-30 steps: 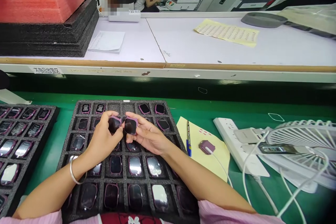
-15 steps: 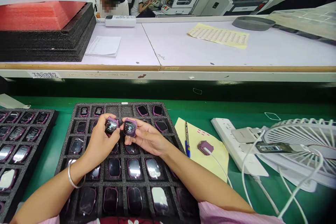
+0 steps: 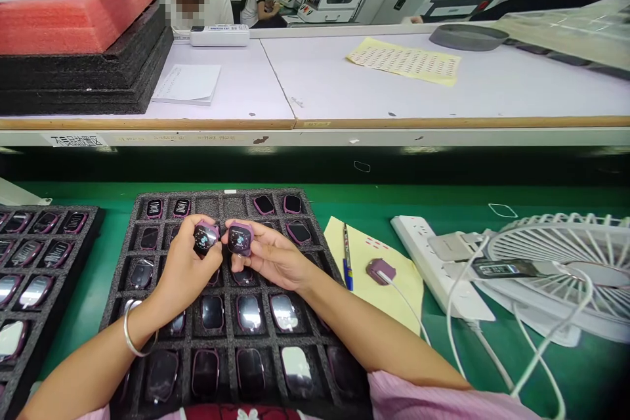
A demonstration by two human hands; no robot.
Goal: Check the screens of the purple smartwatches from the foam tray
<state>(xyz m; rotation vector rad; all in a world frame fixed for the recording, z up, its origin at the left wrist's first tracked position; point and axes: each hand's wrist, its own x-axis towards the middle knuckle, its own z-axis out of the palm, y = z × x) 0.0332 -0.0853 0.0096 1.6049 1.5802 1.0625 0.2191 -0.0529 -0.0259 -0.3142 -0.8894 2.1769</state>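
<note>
My left hand (image 3: 189, 259) grips a purple smartwatch body (image 3: 205, 237) between thumb and fingers, its lit face turned up. Beside it, my right hand (image 3: 275, 254) pinches a second purple smartwatch body (image 3: 240, 238), whose screen is lit too. Both are held close together over a black foam tray (image 3: 189, 336). Strapless watches lie in many of the tray's compartments, some with dark screens and some under shiny film. My hands and forearms hide several compartments.
Another watch tray (image 3: 81, 236) lies left. To the right are a yellow sheet (image 3: 388, 305), a pen (image 3: 347, 256), a purple block with a cable (image 3: 380, 271), a power strip (image 3: 445, 269) and a white fan (image 3: 566, 269). A shelf (image 3: 315, 92) bears foam stacks (image 3: 73, 72); people sit beyond.
The whole view has shifted slightly, so things appear a little further left. Both hands keep their hold on the two watches. At the upper right, a dark-sleeved arm reaches further into view.
</note>
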